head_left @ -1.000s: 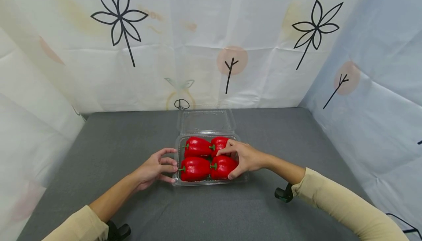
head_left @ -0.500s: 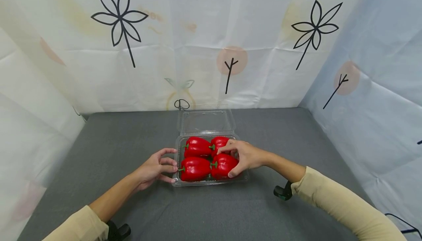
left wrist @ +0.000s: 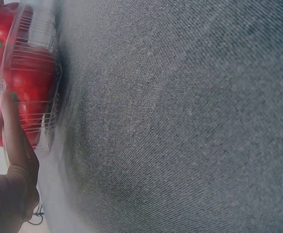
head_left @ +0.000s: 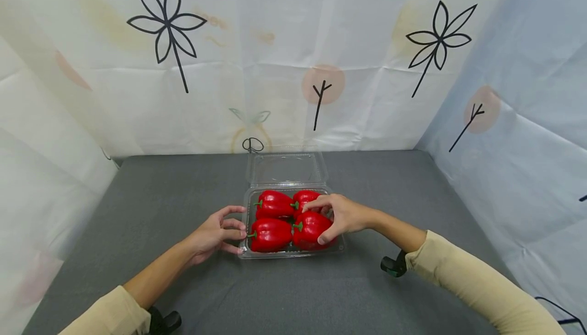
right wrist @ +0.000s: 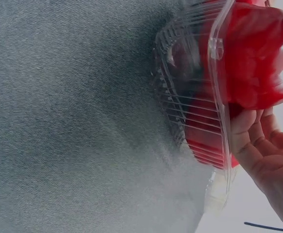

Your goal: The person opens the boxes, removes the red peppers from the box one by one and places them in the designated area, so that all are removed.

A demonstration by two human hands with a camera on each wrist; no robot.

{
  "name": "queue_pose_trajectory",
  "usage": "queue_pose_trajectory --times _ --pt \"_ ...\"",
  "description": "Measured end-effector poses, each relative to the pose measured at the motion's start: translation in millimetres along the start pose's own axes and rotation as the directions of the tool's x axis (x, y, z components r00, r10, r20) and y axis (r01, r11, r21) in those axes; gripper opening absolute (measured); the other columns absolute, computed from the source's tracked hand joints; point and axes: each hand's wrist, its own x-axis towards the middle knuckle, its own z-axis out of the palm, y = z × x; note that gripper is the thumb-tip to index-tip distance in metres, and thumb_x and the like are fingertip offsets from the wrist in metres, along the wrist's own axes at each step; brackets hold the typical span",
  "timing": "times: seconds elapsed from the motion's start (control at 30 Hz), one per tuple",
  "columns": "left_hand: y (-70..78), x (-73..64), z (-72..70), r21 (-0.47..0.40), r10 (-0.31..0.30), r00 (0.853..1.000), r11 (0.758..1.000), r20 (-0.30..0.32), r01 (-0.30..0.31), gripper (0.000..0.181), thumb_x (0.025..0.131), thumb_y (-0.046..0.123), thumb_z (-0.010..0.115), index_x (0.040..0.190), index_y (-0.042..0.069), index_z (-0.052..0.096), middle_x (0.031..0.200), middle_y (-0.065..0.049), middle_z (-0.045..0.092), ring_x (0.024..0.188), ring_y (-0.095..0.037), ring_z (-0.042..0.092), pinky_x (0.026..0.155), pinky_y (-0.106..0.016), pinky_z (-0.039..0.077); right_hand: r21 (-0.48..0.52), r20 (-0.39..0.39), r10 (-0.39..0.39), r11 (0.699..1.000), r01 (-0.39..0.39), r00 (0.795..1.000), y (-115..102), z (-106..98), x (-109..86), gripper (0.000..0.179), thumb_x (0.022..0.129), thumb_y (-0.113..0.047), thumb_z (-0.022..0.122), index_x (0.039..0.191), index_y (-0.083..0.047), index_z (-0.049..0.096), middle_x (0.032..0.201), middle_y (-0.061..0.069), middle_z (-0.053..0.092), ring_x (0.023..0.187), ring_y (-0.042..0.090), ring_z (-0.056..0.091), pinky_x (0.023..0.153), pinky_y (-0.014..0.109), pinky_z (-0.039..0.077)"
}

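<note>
Several red bell peppers with green stems sit in a clear plastic clamshell container (head_left: 285,255) in the head view. My right hand (head_left: 347,215) grips the front-right bell pepper (head_left: 308,232), thumb at the front and fingers over its back. In the right wrist view that pepper (right wrist: 258,58) stands partly above the container's rim. My left hand (head_left: 213,235) touches the container's left edge with spread fingers, beside the front-left pepper (head_left: 271,235). In the left wrist view its fingers (left wrist: 14,131) lie along the rim. The two back peppers (head_left: 275,204) rest in the container.
The container's clear lid (head_left: 288,168) lies folded open toward the back wall. Grey cloth (head_left: 293,299) covers the table. Printed white fabric (head_left: 275,34) hangs at the back and sides. A black wire-like object (head_left: 568,319) shows at the lower right.
The front-right pepper has risen slightly and tilted in my right hand. My left hand stays at the container's left edge.
</note>
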Motion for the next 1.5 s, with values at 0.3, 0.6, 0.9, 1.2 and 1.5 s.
queue_pose_trajectory --times 0.3,0.6,0.9,1.2,1.5 --pt "0.2 -0.7 -1.0 -0.002 0.008 1.0 1.0 0.009 -0.008 0.066 0.094 0.005 0.066 0.148 0.003 0.028 0.1 -0.011 0.06 0.088 -0.023 0.064 0.075 -0.047 0.061 0.104 0.028 -0.015 0.994 0.012 0.999 2 -6 2.3 0.066 0.081 -0.024 0.076 0.14 -0.004 0.055 0.12 0.005 0.063 0.099 0.025 0.059 0.08 0.044 0.059" --pt "0.7 -1.2 -0.2 -0.007 0.002 1.0 1.0 0.001 -0.002 0.067 0.094 0.005 0.067 0.148 0.003 0.028 0.1 -0.011 0.061 0.088 -0.023 0.064 0.075 -0.046 0.061 0.071 -0.107 -0.06 0.995 0.068 0.992 -10 -5 -3.5 0.062 0.079 -0.022 0.079 0.134 -0.004 0.058 0.123 0.008 0.064 0.108 0.026 0.059 0.08 0.047 0.06" --pt "0.0 -1.5 0.0 -0.007 0.002 1.0 1.0 0.004 -0.002 0.067 0.094 0.005 0.067 0.149 0.003 0.028 0.101 -0.011 0.06 0.088 -0.023 0.064 0.075 -0.046 0.061 0.01 -0.238 -0.098 0.995 0.103 0.966 -16 -24 -14.3 0.052 0.08 -0.017 0.081 0.129 -0.006 0.065 0.116 0.005 0.068 0.103 0.024 0.06 0.08 0.041 0.06" --pt "0.2 -1.8 0.4 0.0 -0.004 1.0 1.0 -0.005 0.004 0.066 0.094 0.005 0.066 0.149 0.003 0.028 0.102 -0.012 0.06 0.089 -0.023 0.064 0.075 -0.046 0.061 -0.055 -0.37 -0.102 0.995 0.088 0.923 -9 -47 -27.9 0.057 0.078 -0.014 0.082 0.131 -0.005 0.064 0.121 0.009 0.068 0.105 0.026 0.06 0.08 0.036 0.06" --pt "0.4 -2.2 1.2 0.004 -0.005 1.0 1.0 -0.004 0.005 0.066 0.095 0.005 0.065 0.149 0.003 0.028 0.104 -0.013 0.06 0.09 -0.023 0.064 0.076 -0.046 0.061 -0.081 -0.528 -0.076 0.996 0.039 0.846 10 -58 -40.6 0.057 0.078 -0.007 0.081 0.132 0.001 0.061 0.117 0.016 0.067 0.101 0.029 0.059 0.075 0.027 0.059"
